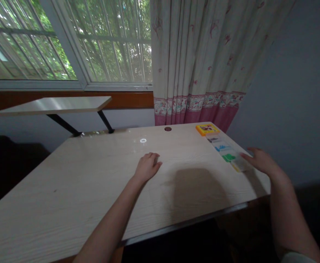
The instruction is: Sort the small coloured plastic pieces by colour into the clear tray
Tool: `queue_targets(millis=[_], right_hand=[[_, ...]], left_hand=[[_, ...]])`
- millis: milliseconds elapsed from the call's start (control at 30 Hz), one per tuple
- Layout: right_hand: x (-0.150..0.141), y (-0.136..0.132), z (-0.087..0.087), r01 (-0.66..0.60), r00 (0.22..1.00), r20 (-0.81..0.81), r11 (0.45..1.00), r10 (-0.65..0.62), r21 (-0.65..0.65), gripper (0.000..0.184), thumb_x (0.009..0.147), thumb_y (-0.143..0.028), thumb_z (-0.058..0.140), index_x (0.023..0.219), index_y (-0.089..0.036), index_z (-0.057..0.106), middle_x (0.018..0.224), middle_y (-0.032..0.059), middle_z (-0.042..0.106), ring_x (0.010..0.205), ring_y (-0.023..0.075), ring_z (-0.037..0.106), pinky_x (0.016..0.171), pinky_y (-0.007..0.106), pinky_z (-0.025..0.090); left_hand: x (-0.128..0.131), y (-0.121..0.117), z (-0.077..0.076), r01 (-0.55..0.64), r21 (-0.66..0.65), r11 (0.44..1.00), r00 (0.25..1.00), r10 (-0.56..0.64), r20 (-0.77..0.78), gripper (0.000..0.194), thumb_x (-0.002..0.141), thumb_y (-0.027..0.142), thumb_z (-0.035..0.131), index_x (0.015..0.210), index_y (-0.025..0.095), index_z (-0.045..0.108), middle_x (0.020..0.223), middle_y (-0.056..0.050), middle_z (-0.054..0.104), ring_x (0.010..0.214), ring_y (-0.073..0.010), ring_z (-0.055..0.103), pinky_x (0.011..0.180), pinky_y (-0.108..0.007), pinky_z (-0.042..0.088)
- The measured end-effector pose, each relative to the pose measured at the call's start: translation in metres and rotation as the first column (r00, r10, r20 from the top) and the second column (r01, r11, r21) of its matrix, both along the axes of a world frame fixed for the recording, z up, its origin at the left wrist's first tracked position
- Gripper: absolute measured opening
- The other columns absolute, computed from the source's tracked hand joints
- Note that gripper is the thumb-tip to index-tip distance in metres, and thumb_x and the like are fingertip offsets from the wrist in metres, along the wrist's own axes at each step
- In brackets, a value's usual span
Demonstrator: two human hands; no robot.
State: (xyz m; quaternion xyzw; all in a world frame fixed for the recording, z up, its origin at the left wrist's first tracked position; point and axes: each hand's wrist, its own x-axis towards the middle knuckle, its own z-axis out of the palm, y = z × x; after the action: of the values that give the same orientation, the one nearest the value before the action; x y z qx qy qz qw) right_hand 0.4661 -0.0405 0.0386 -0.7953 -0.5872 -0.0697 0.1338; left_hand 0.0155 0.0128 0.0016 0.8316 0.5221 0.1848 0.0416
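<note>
My left hand (148, 166) rests on the pale wood-grain table (94, 175), fingers loosely bent and the thumb apart from them, with nothing visible in it. Just beyond its fingertips is a small white ring (143, 140), which may be a light's reflection. At the table's right edge my right hand (261, 160) hovers open, thumb and fingers spread. It is beside a row of clear plastic packets or compartments holding dark grey pieces (214, 140), blue pieces (222, 147), green pieces (228, 157) and something yellow (235, 167). An orange-yellow box (207, 129) with a printed lid lies behind them.
A raised shelf (58, 105) on black legs stands at the table's back left. A round cable hole (168, 129) is near the back edge. Beyond are a barred window (110, 44) and a flowered curtain (192, 54). A wall (291, 91) runs along the right.
</note>
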Motion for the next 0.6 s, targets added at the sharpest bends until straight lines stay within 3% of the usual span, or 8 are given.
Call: queue_targets(millis=[167,267,333,400,500,600], right_hand=[[-0.117,0.045,0.024,-0.296,0.954,-0.075,0.953,0.292,-0.058,0.059,0.083,-0.042,0.042,0.128,-0.004,0.042,0.130,0.0190,0.045,0.121,0.0257,0.041,0.099,0.036,0.031],[-0.185,0.066,0.013,-0.421,0.904,-0.131,0.901,0.407,-0.107,0.062,0.087,-0.050,0.027,0.135,-0.010,0.032,0.141,0.0153,0.029,0.130,0.0276,0.024,0.104,0.043,0.021],[-0.219,0.074,-0.003,-0.403,0.907,-0.215,0.897,0.363,-0.182,0.066,0.085,-0.059,0.017,0.139,-0.022,0.023,0.147,0.0079,0.017,0.131,0.0339,0.018,0.101,0.056,0.018],[-0.240,0.078,-0.023,-0.373,0.919,-0.240,0.888,0.314,-0.269,0.069,0.082,-0.065,0.013,0.140,-0.027,0.016,0.148,0.0039,0.011,0.132,0.0380,0.011,0.098,0.063,0.012],[-0.253,0.079,-0.048,-0.392,0.919,-0.177,0.865,0.352,-0.314,0.070,0.081,-0.067,0.012,0.141,-0.031,0.012,0.148,0.0010,0.009,0.133,0.0351,0.004,0.100,0.061,0.001],[-0.253,0.076,-0.060,-0.429,0.903,-0.132,0.848,0.409,-0.309,0.071,0.079,-0.070,0.011,0.140,-0.033,0.010,0.149,-0.0005,0.007,0.134,0.0322,0.002,0.102,0.058,-0.002]], left_hand=[[0.003,-0.007,0.007,-0.303,0.007,0.953,0.947,0.302,-0.109,0.042,0.088,0.039,0.031,0.115,0.014,0.050,0.114,-0.014,0.055,0.107,-0.0259,0.049,0.089,-0.039,0.038],[0.005,-0.008,0.002,-0.395,0.006,0.919,0.905,0.390,-0.172,0.049,0.087,0.047,0.027,0.120,0.017,0.048,0.131,-0.015,0.043,0.123,-0.0332,0.034,0.094,-0.048,0.032],[0.006,-0.004,-0.005,-0.421,0.002,0.907,0.891,0.414,-0.185,0.058,0.085,0.054,0.025,0.127,0.017,0.042,0.139,-0.015,0.033,0.129,-0.0360,0.022,0.096,-0.053,0.027],[0.006,0.001,-0.012,-0.426,-0.020,0.904,0.889,0.415,-0.192,0.066,0.084,0.059,0.020,0.134,0.019,0.033,0.143,-0.015,0.025,0.131,-0.0358,0.017,0.098,-0.055,0.023],[0.004,0.011,-0.020,-0.409,-0.091,0.908,0.897,0.382,-0.221,0.071,0.081,0.065,0.013,0.138,0.024,0.024,0.146,-0.011,0.019,0.133,-0.0330,0.014,0.100,-0.057,0.018],[0.002,0.017,-0.023,-0.389,-0.120,0.913,0.905,0.354,-0.237,0.074,0.078,0.068,0.011,0.139,0.026,0.022,0.146,-0.010,0.016,0.134,-0.0312,0.013,0.101,-0.058,0.016]])
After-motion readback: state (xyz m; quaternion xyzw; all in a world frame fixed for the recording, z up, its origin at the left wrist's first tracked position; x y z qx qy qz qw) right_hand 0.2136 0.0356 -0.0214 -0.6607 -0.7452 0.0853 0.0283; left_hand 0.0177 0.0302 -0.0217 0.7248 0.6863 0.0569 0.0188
